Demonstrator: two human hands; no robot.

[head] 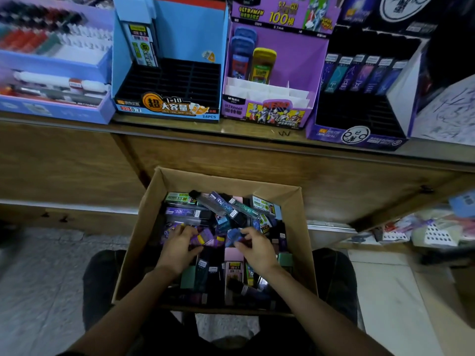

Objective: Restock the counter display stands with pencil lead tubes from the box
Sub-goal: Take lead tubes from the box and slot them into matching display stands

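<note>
Brown wooden panel-front counter (257, 160); grey speckled stone floor (38, 278) on the left, pale floor tiles (385, 291) on the right; dim lighting.

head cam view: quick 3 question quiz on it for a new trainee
1. True or false: the left hand and the right hand are both inside the cardboard box.
2. Fill in: in the blue stand, the visible tubes sit in the back ___ corner.
3. Which stand has a row of tubes across its back? A blue stand B purple Ultraman stand C dark stand
Key: 1 true; 2 left; 3 C
</note>
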